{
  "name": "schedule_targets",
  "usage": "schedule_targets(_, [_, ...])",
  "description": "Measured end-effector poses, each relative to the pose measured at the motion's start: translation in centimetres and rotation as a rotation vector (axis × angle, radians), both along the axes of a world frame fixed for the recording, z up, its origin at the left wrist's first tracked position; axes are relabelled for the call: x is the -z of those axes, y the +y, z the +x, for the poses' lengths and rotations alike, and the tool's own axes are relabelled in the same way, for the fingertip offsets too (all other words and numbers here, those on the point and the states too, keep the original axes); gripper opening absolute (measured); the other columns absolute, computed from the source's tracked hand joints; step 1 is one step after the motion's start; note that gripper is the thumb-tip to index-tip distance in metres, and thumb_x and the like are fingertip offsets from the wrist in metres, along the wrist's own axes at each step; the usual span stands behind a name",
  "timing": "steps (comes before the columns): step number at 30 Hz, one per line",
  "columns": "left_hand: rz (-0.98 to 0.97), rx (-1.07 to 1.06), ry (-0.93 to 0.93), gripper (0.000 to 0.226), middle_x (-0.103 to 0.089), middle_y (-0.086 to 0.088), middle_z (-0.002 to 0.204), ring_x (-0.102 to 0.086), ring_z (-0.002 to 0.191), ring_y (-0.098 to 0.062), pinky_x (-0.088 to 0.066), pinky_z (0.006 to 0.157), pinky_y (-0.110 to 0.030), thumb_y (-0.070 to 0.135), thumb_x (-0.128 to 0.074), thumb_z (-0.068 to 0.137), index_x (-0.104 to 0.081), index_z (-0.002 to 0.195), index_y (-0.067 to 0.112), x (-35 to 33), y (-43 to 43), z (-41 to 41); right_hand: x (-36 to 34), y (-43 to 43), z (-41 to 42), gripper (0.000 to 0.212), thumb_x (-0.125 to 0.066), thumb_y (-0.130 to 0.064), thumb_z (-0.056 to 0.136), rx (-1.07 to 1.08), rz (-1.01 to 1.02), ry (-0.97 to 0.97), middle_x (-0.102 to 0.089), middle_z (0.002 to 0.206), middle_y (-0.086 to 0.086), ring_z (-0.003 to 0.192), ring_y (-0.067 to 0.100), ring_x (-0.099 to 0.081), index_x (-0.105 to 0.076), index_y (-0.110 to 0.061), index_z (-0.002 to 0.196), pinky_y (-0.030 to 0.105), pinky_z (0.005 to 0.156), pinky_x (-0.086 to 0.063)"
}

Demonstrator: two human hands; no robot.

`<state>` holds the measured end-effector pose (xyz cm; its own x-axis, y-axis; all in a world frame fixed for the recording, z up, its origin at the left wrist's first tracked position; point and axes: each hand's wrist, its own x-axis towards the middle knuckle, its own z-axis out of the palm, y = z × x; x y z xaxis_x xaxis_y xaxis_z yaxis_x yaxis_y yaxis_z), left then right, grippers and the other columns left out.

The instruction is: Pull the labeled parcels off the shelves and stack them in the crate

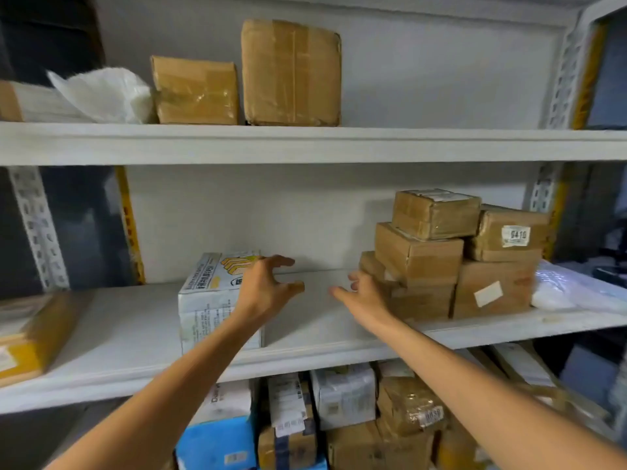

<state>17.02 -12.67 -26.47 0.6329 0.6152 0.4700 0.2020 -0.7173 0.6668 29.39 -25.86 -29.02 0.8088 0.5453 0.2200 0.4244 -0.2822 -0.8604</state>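
Observation:
Both arms reach onto the middle shelf [135, 317]. My left hand [268, 286] hovers with spread, curved fingers at the right end of a white printed parcel [207, 300] and holds nothing. My right hand [366, 293] is open, its fingers at the left side of a stack of brown taped boxes [420, 256]. One box in that stack carries a white number label [515, 235], another a blank white sticker [488, 293]. Whether the right fingers touch the stack I cannot tell. No crate is in view.
The top shelf [441, 144] carries two brown boxes [291, 72] and a white plastic bag [105, 93]. A yellow parcel [34, 337] lies at the middle shelf's left end, a clear bag [570, 290] at its right. Several parcels [342, 398] crowd the shelf below.

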Motion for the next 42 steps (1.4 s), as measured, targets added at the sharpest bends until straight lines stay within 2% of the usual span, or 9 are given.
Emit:
schedule_targets(7, [-0.107, 0.226, -0.041, 0.054, -0.062, -0.005, 0.125, -0.060, 0.111, -0.019, -0.047, 0.086, -0.025, 0.024, -0.081, 0.076, -0.062, 0.126, 0.016, -2.3, -10.7, 9.9, -4.3, -11.5, 6.6, 0.033, -0.064, -0.025, 0.090, 0.240, 0.021, -0.298, -0.055, 0.115, 0.000, 0.106, 0.018, -0.054, -0.051, -0.014, 0.118, 0.028, 0.082, -0.044])
schedule_targets(16, [-0.221, 0.143, -0.157, 0.068, -0.061, -0.010, 0.126, -0.061, 0.106, -0.023, -0.051, 0.083, -0.030, 0.021, -0.081, 0.075, -0.051, 0.135, 0.010, -6.1, -16.3, 17.8, -8.5, -17.2, 15.1, 0.058, -0.064, -0.029, 0.089, 0.280, -0.096, -0.583, -0.042, 0.135, 0.011, 0.128, 0.030, -0.037, -0.037, -0.008, 0.135, 0.039, 0.097, -0.042])
schedule_targets(23, [-0.254, 0.074, -0.078, 0.084, -0.052, -0.013, 0.139, -0.057, 0.116, -0.027, -0.051, 0.079, -0.029, 0.020, -0.085, 0.072, -0.042, 0.143, 0.010, -7.3, -15.4, 20.6, -10.1, -16.9, 18.6, 0.071, -0.064, -0.035, 0.090, 0.172, -0.179, -0.508, -0.046, 0.139, 0.016, 0.131, 0.033, -0.041, -0.030, -0.002, 0.143, 0.039, 0.099, -0.044])
schedule_targets(27, [-0.313, 0.097, -0.087, 0.086, -0.056, -0.014, 0.133, -0.057, 0.118, -0.030, -0.051, 0.089, -0.032, 0.017, -0.086, 0.067, -0.045, 0.141, 0.005, -7.4, -15.7, 21.3, -10.0, -16.0, 19.6, 0.042, -0.069, -0.034, 0.082, 0.145, -0.208, -0.498, -0.059, 0.113, 0.011, 0.115, 0.032, -0.053, -0.052, -0.009, 0.112, 0.047, 0.099, -0.045])
schedule_targets(29, [-0.330, 0.142, -0.086, 0.075, -0.068, -0.011, 0.114, -0.063, 0.108, -0.032, -0.054, 0.093, -0.043, 0.026, -0.085, 0.051, -0.064, 0.121, 0.008, -7.2, -15.7, 21.7, -9.8, -15.5, 19.8, 0.039, -0.071, -0.029, 0.076, 0.114, -0.190, -0.493, -0.058, 0.111, 0.009, 0.116, 0.031, -0.051, -0.052, -0.013, 0.106, 0.050, 0.102, -0.041])
schedule_targets(31, [-0.343, 0.185, -0.120, 0.050, -0.073, -0.008, 0.096, -0.068, 0.099, -0.030, -0.057, 0.087, -0.046, 0.025, -0.077, 0.046, -0.071, 0.095, 0.015, -6.8, -15.9, 21.5, -9.6, -15.1, 19.6, 0.042, -0.073, -0.026, 0.071, 0.092, -0.104, -0.455, -0.057, 0.105, 0.006, 0.110, 0.031, -0.053, -0.050, -0.015, 0.105, 0.042, 0.090, -0.048])
schedule_targets(34, [-0.430, 0.222, -0.254, 0.053, -0.072, -0.008, 0.096, -0.068, 0.094, -0.027, -0.058, 0.083, -0.045, 0.017, -0.075, 0.048, -0.066, 0.100, 0.010, -6.2, -16.6, 20.4, -9.1, -15.1, 18.2, 0.040, -0.074, -0.029, 0.072, 0.046, 0.151, -0.406, -0.052, 0.090, 0.002, 0.086, 0.023, -0.053, -0.038, -0.022, 0.090, 0.029, 0.063, -0.040])
schedule_targets(39, [-0.537, 0.266, -0.464, 0.022, -0.068, -0.009, 0.096, -0.065, 0.078, -0.016, -0.051, 0.059, -0.020, -0.009, -0.064, 0.080, -0.056, 0.094, 0.006, -3.9, -16.3, 17.3, -7.3, -16.1, 15.2, 0.037, -0.076, -0.032, 0.081, 0.002, 0.461, -0.246, -0.059, 0.093, -0.002, 0.083, 0.010, -0.055, -0.049, -0.012, 0.097, 0.013, 0.063, -0.040])
schedule_targets(42, [-0.548, 0.338, -0.492, 0.025, -0.072, -0.007, 0.100, -0.070, 0.086, -0.018, -0.053, 0.061, -0.022, -0.014, -0.065, 0.078, -0.052, 0.092, 0.001, -2.5, -15.4, 15.5, -6.2, -16.5, 14.4, 0.059, -0.082, -0.026, 0.075, -0.051, 0.480, -0.120, -0.061, 0.119, -0.006, 0.110, 0.011, -0.058, -0.051, -0.014, 0.124, 0.020, 0.092, -0.047])
